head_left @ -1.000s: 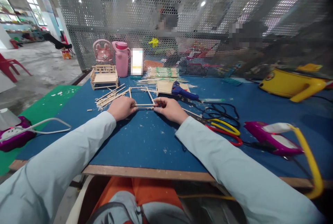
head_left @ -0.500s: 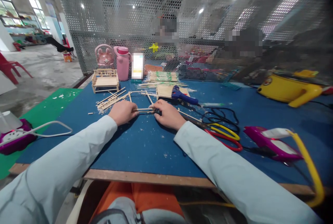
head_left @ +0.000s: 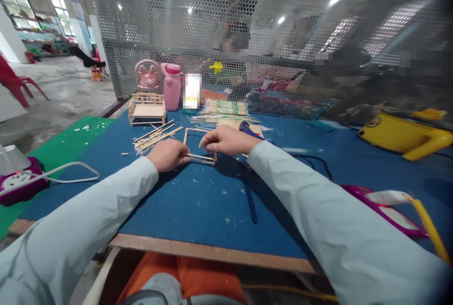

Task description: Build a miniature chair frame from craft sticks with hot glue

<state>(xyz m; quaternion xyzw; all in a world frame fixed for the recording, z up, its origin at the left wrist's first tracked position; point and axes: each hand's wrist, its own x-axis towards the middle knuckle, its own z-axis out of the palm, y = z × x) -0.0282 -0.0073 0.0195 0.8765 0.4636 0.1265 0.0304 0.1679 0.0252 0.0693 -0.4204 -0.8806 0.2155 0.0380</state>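
Note:
A small rectangular frame of thin wooden sticks (head_left: 201, 156) lies on the blue table top. My left hand (head_left: 168, 155) is closed on its near left corner, thumb and fingertips pinching the stick there. My right hand (head_left: 230, 140) hovers over the frame's right side, fingers loosely bent and apart, with nothing visible in them. Under its wrist, a slim dark blue handle (head_left: 252, 203) points toward the front edge; its other end is hidden. Behind the right hand, a blue glue gun (head_left: 247, 129) shows in part on a pale wooden piece.
Loose sticks (head_left: 154, 139) lie left of the frame. Behind them stands a miniature wooden bench (head_left: 147, 109), beside a pink bottle (head_left: 172, 88) and a lit phone (head_left: 192, 90). Bundled sticks (head_left: 226, 107) lie at the back. Purple power strips (head_left: 387, 210) sit at both sides; a yellow pot (head_left: 392, 130) stands right.
My right hand has let go of the frame's near right corner and risen above it. The dark blue handle now shows on the table. Scissors handles seen before are hidden by my arm.

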